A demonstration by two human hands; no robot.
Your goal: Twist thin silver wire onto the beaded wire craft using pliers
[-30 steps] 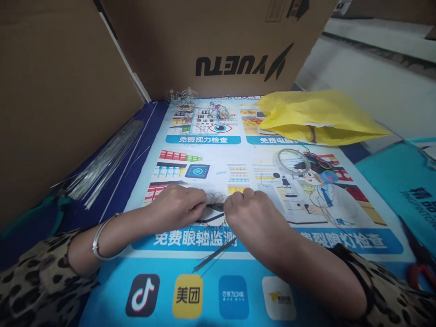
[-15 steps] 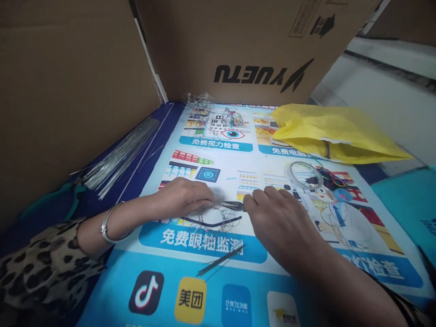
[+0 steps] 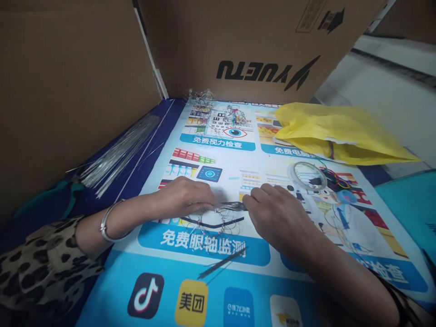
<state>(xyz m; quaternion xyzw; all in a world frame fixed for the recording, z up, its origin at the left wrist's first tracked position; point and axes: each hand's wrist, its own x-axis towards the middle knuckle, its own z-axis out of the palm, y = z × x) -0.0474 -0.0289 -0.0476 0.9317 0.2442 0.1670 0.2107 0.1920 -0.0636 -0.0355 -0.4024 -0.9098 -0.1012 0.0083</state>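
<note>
My left hand [image 3: 192, 196] is closed, its fingertips pinching thin wire at the top of a beaded wire piece [image 3: 223, 227]. That piece is a loose ring of fine loops and tiny beads, with a bent black strip [image 3: 214, 225] lying across it. My right hand [image 3: 275, 211] is wrapped around a slim metal tool [image 3: 232, 206]. Its narrow silvery end points left at my left fingertips; the grip is hidden in my fist, so its exact kind cannot be made out. Below the ring, a small bundle of dark thin wires [image 3: 221, 263] lies on the printed sheet.
Silvery straight wires [image 3: 116, 152] and a teal-handled tool [image 3: 64, 200] lie at the left. Tangled beaded wire [image 3: 200, 100] sits at the back. Rightward are a wire coil [image 3: 309, 176], coloured strands [image 3: 337, 179] and a yellow bag [image 3: 340, 129]. Cardboard walls [image 3: 259, 36] stand behind and left.
The whole view has shifted slightly. My hands keep nearly the same pose, and the metal tool still points at my left fingertips, looking a little flatter.
</note>
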